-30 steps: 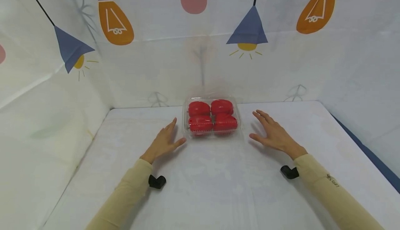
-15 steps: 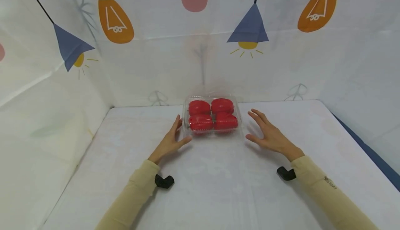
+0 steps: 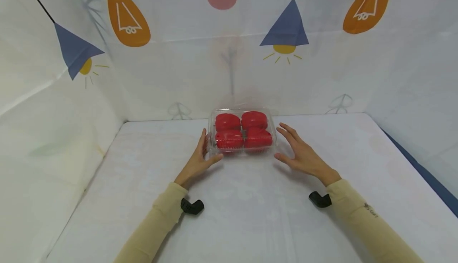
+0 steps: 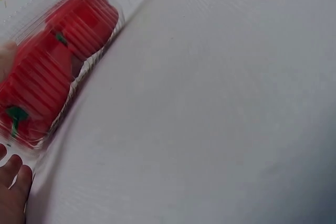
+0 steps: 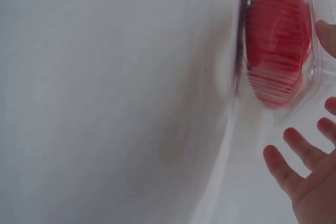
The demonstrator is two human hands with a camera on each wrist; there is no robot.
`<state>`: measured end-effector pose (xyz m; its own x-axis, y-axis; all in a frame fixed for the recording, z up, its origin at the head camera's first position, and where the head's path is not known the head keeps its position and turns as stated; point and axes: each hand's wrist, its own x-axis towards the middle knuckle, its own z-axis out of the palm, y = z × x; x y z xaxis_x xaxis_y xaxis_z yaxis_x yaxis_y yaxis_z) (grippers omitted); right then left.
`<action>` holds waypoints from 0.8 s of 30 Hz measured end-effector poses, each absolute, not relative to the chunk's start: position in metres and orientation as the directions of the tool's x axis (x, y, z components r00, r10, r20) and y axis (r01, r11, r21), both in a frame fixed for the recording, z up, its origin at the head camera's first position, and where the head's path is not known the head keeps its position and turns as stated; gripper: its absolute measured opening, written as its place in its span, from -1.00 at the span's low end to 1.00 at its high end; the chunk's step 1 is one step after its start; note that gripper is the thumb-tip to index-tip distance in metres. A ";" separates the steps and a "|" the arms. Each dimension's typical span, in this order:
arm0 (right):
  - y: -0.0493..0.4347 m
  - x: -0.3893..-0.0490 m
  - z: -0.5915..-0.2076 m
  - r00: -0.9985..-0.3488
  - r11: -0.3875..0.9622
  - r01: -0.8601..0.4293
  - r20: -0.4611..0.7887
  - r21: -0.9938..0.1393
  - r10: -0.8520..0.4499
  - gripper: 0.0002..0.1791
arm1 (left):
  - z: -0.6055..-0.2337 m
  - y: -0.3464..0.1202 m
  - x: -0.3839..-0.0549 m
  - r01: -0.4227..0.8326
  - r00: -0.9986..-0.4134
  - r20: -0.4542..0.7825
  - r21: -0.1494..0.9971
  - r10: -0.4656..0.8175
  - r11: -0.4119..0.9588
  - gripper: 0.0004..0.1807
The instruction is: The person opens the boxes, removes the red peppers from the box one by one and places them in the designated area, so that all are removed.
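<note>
A clear plastic clamshell box (image 3: 244,151) holds several red bell peppers (image 3: 229,140) with green stems, at the back of the white table. My left hand (image 3: 196,162) is at the box's left side, its fingers extended along that wall and its thumb near the front corner; whether it touches the plastic I cannot tell. To the right of the box, my right hand (image 3: 299,154) has its fingers spread and a small gap from the wall. The right wrist view shows the spread fingers (image 5: 302,150) beside the ribbed end of the box.
The white table (image 3: 247,215) ends at a white cloth backdrop (image 3: 171,76) printed with lamps and bulbs, right behind the box. More white cloth hangs at the left and right. A black wrist piece (image 3: 192,206) sticks out from each sleeve.
Both hands have moved inward toward the box, the left one to the right and the right one to the left. The box stays where it was. The head view has shifted slightly.
</note>
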<state>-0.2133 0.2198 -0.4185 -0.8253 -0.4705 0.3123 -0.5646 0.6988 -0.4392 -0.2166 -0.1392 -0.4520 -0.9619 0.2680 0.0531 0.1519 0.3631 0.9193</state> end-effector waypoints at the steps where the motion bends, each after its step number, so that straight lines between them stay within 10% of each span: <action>1: 0.218 -0.213 -0.418 -0.826 0.698 -0.564 0.313 -0.442 -0.469 -0.06 | -0.452 -0.139 -0.217 0.151 -0.963 0.051 0.916 0.264 0.372 0.18; 24: 0.184 -0.212 -0.411 -0.756 0.714 -0.634 0.433 -0.297 -0.491 -0.21 | -0.421 -0.128 -0.201 0.121 -0.971 0.031 0.919 0.236 0.374 0.02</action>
